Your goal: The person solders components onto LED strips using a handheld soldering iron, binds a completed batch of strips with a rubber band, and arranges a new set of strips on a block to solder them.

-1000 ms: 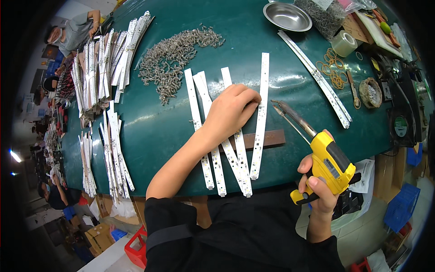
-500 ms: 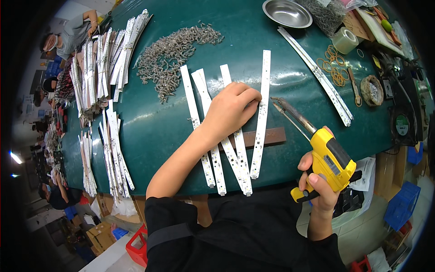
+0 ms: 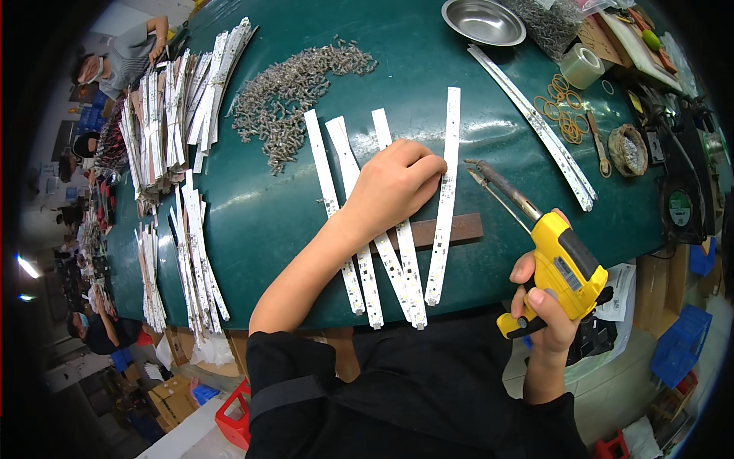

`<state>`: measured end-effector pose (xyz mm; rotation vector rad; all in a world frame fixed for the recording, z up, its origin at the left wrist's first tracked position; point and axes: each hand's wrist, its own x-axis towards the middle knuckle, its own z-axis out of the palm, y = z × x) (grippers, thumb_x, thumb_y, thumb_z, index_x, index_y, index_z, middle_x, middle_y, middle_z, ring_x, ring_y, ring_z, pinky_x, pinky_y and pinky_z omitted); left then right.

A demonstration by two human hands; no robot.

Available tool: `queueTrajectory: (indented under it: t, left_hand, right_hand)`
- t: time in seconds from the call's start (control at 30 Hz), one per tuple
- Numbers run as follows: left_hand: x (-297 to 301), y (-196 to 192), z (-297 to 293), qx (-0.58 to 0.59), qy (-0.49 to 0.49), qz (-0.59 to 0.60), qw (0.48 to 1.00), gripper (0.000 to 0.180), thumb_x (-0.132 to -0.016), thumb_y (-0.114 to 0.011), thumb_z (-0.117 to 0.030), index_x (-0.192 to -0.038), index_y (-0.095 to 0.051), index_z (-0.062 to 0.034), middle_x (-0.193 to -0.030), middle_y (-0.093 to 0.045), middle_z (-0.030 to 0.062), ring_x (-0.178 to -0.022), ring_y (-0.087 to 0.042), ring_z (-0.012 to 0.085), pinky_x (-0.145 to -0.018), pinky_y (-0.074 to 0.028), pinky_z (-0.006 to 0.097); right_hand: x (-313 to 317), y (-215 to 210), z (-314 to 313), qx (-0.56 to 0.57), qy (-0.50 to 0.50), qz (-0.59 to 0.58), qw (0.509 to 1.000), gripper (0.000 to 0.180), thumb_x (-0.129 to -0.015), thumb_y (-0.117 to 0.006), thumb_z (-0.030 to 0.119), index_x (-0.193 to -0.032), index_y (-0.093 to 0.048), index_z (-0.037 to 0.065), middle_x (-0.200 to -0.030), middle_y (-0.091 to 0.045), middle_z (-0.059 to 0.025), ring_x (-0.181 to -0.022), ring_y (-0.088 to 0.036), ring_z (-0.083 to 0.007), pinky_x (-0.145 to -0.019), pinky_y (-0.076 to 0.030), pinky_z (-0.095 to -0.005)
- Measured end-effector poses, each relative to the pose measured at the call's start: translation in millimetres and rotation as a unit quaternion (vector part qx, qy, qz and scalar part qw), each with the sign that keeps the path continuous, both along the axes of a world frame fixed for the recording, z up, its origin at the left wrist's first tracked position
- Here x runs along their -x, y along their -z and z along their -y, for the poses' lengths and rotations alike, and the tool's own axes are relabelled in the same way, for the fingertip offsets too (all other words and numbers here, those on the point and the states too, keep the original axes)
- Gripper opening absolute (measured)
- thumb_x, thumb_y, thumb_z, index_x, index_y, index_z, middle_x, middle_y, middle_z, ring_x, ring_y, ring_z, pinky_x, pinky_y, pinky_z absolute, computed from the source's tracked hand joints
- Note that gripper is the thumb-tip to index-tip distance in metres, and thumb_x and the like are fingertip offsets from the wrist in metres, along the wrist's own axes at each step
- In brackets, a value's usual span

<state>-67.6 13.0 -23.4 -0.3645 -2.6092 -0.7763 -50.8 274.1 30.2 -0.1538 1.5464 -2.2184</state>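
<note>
My left hand (image 3: 394, 187) reaches across several white LED strips, its fingers pinched at the left edge of the rightmost LED strip (image 3: 444, 206). What lies under the fingertips is partly hidden. Other LED strips (image 3: 391, 269) fan out beneath my left hand and forearm, partly over a brown bar (image 3: 460, 228). A yellow and black soldering gun (image 3: 566, 260) is gripped in my right hand (image 3: 549, 310). Its metal tip points up and left, just right of the rightmost strip and apart from it.
Small metal-legged parts (image 3: 294, 96) lie heaped at far left-centre. Bundled strips (image 3: 164, 126) stack on the left. On the right are two long strips (image 3: 535, 122), rubber bands (image 3: 564, 115), a tape roll (image 3: 582, 67) and a small round container (image 3: 628, 151). A metal bowl (image 3: 485, 21) sits at the back.
The left hand and the rightmost strip have shifted slightly right. My right hand and the soldering gun have also moved a little to the right.
</note>
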Motion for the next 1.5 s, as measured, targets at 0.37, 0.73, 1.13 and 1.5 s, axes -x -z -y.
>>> queueTrajectory:
  t: [0.37,0.73,1.13,1.5]
  left_hand:
    - [1.1,4.2,-2.1,0.078,0.020,-0.046,0.996,0.015,-0.071,-0.071,-0.004,-0.084,-0.064,-0.0074,-0.084,-0.061,0.0050,-0.076,-0.059,0.0238,-0.066,-0.051,0.035]
    - [-11.5,-2.9,0.4,0.005,0.013,0.018,1.000,0.017,-0.074,-0.069,-0.003,-0.089,-0.063,-0.0074,-0.087,-0.061,0.0063,-0.082,-0.060,0.0254,-0.071,-0.050,0.035]
    - [-17.1,-2.4,8.8,-0.011,-0.008,0.033,0.999,0.015,-0.075,-0.068,-0.009,-0.090,-0.065,-0.0081,-0.088,-0.060,0.0071,-0.085,-0.058,0.0265,-0.075,-0.044,0.037]
    - [-15.8,1.1,8.2,-0.008,-0.010,0.022,1.000,0.011,-0.075,-0.069,-0.009,-0.085,-0.065,-0.0086,-0.084,-0.060,0.0052,-0.082,-0.057,0.0244,-0.074,-0.043,0.036]
  right_hand:
    - [1.2,0.1,-4.7,0.016,-0.001,0.000,1.000,0.078,-0.076,-0.060,0.003,-0.144,-0.025,-0.007,-0.090,-0.056,-0.0177,-0.081,-0.055,-0.0184,-0.049,-0.049,-0.0208]
    - [0.8,-9.0,-2.6,-0.029,-0.011,-0.013,0.999,0.077,-0.074,-0.060,0.004,-0.143,-0.028,-0.007,-0.092,-0.057,-0.0190,-0.078,-0.058,-0.0167,-0.051,-0.051,-0.0217]
    - [-2.5,-8.6,6.3,-0.039,-0.068,0.025,0.997,0.077,-0.076,-0.064,0.000,-0.144,-0.030,-0.004,-0.082,-0.061,-0.0135,-0.057,-0.056,-0.0100,-0.050,-0.048,-0.0206]
    - [-5.1,-13.9,9.7,-0.082,-0.063,0.006,0.995,0.074,-0.075,-0.064,-0.001,-0.143,-0.033,-0.003,-0.084,-0.062,-0.0120,-0.060,-0.056,-0.0095,-0.051,-0.049,-0.0200]
